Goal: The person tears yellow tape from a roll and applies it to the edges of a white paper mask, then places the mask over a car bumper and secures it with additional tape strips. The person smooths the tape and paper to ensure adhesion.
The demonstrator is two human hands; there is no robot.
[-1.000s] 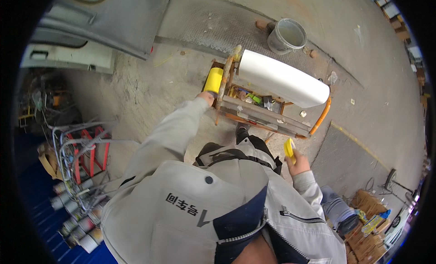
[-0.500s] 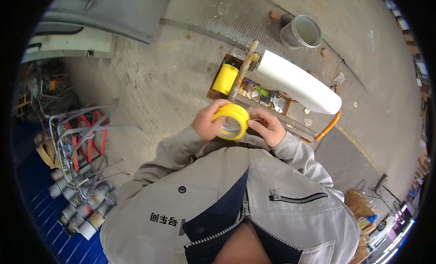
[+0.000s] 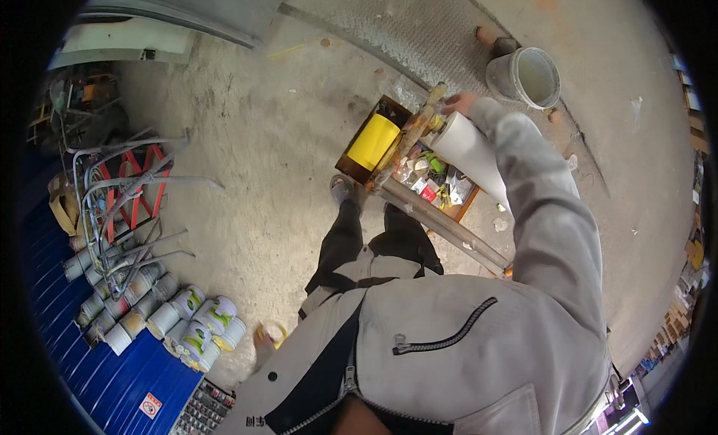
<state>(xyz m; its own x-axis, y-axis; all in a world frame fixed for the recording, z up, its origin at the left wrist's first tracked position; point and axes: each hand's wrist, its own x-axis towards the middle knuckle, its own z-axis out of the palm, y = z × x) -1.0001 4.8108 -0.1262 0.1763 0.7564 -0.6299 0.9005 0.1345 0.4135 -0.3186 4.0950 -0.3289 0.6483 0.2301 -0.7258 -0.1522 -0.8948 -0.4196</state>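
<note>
My right arm stretches forward, and my right hand (image 3: 459, 102) is at the far end of a long white roll (image 3: 470, 152), close to the rusty post (image 3: 430, 106) of its stand. The sleeve and the roll's end partly hide the fingers, so their grip cannot be made out. Low on my left side, my left hand (image 3: 263, 347) is closed on a yellow tape roll (image 3: 280, 333), partly covered by my jacket. A yellow cylinder (image 3: 374, 142) lies in an open brown box (image 3: 350, 164) left of the stand.
A crate of clutter (image 3: 465, 210) sits under the stand. Beyond it stands a grey bucket (image 3: 523, 77). Metal frames (image 3: 131, 184) and several stacked cans (image 3: 198, 323) are at left, with a pale vehicle panel (image 3: 127, 40) at far left.
My hands have parted. The right has gone forward to the white roll's end; the left has dropped back to my side with the yellow tape roll. My body has turned and leaned.
</note>
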